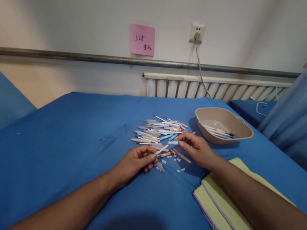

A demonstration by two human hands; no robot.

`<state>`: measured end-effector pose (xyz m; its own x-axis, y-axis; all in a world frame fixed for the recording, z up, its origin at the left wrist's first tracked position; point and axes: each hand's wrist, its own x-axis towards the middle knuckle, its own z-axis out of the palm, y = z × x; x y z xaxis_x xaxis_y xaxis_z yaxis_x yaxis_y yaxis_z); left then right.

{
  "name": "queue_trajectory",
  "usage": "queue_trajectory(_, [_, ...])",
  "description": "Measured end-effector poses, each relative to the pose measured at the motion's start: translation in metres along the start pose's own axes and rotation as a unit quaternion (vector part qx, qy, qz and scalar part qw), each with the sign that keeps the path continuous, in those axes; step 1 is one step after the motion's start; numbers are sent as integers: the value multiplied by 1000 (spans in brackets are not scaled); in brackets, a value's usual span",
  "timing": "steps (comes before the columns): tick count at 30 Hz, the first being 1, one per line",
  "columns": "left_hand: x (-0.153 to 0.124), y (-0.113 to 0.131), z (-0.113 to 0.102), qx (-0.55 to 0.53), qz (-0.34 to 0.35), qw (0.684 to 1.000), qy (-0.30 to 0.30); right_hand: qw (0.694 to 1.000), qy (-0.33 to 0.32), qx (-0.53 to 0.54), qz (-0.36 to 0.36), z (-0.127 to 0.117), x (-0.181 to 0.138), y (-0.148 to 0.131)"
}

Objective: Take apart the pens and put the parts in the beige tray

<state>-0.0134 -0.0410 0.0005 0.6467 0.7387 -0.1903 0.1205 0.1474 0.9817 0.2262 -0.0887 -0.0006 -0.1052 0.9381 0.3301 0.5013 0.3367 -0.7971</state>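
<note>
My left hand (138,160) pinches a thin white pen refill (163,149) that has a pale blue section near my fingers. Its tip points up to the right, close to a light blue pen barrel (172,143) pinched in my right hand (196,148). The two parts look nearly in line; I cannot tell if they touch. Just beyond my hands lies a pile of pen parts (155,129), with barrels and refills in white, beige, orange and blue. An orange pen barrel (164,154) and a patterned pen barrel (182,156) lie between my hands, beside small whitish bits (159,167).
A beige plastic basket (221,111) with several pens (219,132) in it stands at right. A folded yellow towel (227,203) lies under my right forearm. Blue cloth (61,142) covers the table. Behind are a radiator (183,86), a metal rail (92,59) and a plugged-in cable (199,63).
</note>
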Motion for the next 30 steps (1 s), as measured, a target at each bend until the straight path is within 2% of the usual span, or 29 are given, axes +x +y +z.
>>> queue_trajectory(9, [-3,5,4,37,-1,999,-8,998,-19,-40,-44,-3,-1,-8])
queue_trajectory(20, [-6,2,6,98,30,994,-30,983,-60,-96,-142,12,-10,-22])
queue_trajectory(25, [-7,4,8,95,31,994,-37,981,-72,-110,-146,14,-11,-22])
queue_trajectory(30, [-9,4,12,108,40,993,-23,973,-118,-134,-149,19,-14,-24])
